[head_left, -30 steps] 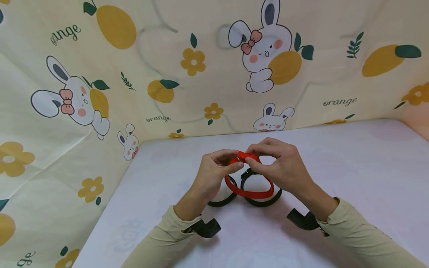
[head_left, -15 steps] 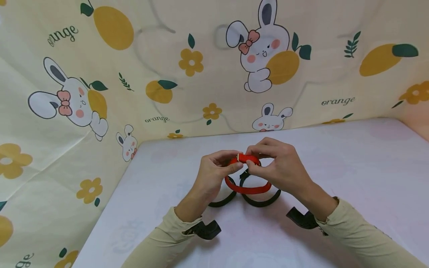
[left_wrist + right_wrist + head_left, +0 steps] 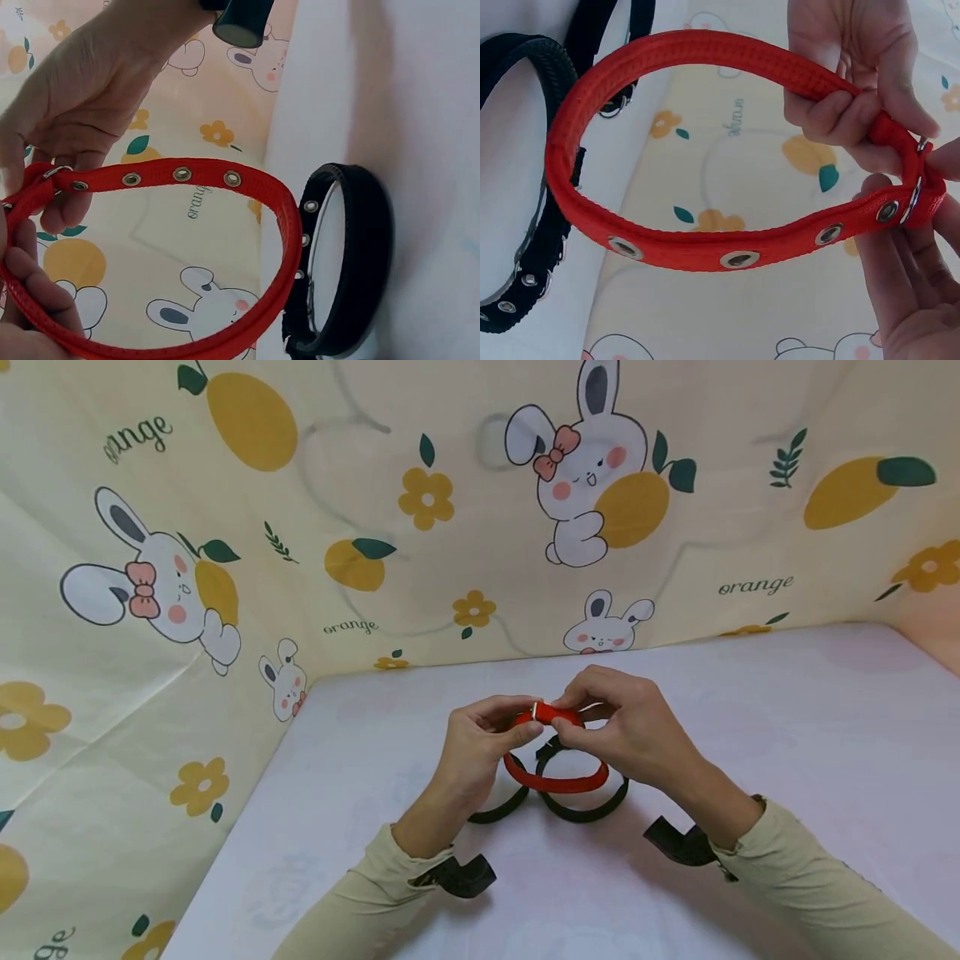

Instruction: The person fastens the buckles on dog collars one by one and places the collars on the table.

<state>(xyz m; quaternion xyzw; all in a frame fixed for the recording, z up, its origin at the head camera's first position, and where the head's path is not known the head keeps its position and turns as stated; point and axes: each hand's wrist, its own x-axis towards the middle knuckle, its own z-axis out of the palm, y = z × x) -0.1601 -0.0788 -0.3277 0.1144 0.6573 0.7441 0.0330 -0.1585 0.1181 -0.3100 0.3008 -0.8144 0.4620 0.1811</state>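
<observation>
A red pet collar with metal eyelets is held up as a closed loop between both hands. My left hand grips the band beside the silver buckle, fingers curled round it in the right wrist view. My right hand pinches the strap just right of the buckle with thumb and fingers. In the left wrist view, the eyelets run along the upper side of the red loop. The strap passes through the buckle frame; its tip is hidden by fingers.
Two black collars lie behind and below the red one: one black collar to the right, another black collar partly behind the left hand. They rest on a white table, backed by a printed cloth with rabbits and oranges.
The buckle has turned up into clearer view between the fingers, and the red loop has risen a little. My right hand has shifted its pinch on the strap slightly.
</observation>
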